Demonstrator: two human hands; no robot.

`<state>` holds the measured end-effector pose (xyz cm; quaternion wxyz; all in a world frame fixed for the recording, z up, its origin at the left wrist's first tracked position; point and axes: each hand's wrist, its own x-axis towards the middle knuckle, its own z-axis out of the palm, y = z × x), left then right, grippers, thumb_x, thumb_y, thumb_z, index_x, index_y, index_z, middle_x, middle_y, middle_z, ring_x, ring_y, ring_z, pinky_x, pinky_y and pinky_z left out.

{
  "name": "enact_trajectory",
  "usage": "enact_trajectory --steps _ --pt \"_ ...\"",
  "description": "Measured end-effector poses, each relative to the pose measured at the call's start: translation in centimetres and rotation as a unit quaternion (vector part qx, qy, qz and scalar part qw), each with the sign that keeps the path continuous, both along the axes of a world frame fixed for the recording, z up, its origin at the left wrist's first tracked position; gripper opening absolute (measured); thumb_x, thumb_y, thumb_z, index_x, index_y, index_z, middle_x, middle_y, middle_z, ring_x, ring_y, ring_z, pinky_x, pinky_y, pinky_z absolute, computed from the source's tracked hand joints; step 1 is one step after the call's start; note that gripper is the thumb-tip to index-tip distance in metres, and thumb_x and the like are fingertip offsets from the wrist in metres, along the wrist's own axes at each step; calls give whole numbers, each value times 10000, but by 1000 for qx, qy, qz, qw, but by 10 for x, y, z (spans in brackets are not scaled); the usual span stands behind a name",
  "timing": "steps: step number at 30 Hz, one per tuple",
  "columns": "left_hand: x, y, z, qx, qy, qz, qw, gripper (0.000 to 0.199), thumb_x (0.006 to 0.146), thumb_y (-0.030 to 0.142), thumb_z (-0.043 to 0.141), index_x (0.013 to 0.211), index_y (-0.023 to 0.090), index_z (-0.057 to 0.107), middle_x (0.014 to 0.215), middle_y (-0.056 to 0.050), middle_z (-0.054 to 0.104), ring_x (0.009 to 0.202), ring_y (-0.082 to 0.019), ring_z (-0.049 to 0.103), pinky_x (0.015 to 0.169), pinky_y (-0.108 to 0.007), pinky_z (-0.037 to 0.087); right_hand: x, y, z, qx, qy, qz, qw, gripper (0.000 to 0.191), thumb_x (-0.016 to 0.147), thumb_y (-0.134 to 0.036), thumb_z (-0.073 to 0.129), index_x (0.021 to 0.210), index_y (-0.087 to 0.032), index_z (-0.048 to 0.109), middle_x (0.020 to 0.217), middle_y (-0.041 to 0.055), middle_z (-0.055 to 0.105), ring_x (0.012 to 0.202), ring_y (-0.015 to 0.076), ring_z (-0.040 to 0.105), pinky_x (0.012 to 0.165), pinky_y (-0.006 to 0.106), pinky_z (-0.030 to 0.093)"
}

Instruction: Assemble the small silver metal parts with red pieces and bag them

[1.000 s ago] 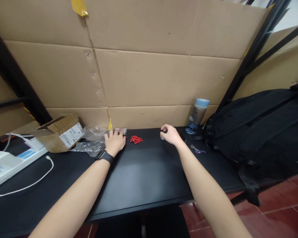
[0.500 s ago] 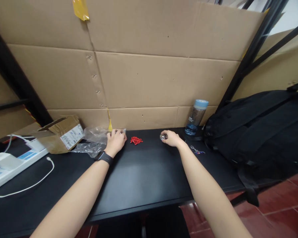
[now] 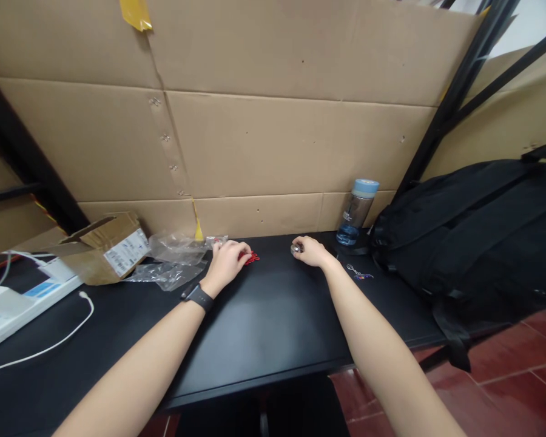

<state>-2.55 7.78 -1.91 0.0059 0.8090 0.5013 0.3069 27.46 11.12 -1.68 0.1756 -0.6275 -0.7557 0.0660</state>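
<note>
My left hand (image 3: 228, 261), with a dark watch on its wrist, is over the left part of a small pile of red pieces (image 3: 252, 258). Its fingers are curled, and whether they grip any piece is hidden. Fingers closed, my right hand (image 3: 310, 251) holds a small shiny round object (image 3: 295, 248) near the back of the black table. Clear plastic bags (image 3: 168, 274) lie to the left of my left hand. On the right, a keychain (image 3: 360, 273) with a colourful charm rests beside my right forearm.
An opened cardboard box (image 3: 113, 252) and a white power strip (image 3: 31, 303) with a cable stand at the left. A blue-lidded bottle (image 3: 353, 215) and a black backpack (image 3: 482, 230) are at the right. Cardboard panels (image 3: 255, 152) line the back.
My left hand has moved right, from the plastic bag to the red pile, and now covers part of it. My right hand keeps its hold; the view has shifted slightly.
</note>
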Motion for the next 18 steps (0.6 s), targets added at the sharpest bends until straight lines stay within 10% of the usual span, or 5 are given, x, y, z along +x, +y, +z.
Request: enact_trajectory --steps 18 --pt "10 -9 -4 74 111 -6 991 226 982 280 481 939 239 698 1021 -81 737 1105 -282 512 940 -472 312 5 9 -7 15 23 13 1000 244 839 -269 649 1081 -259 685 1108 49 735 992 213 684 865 321 496"
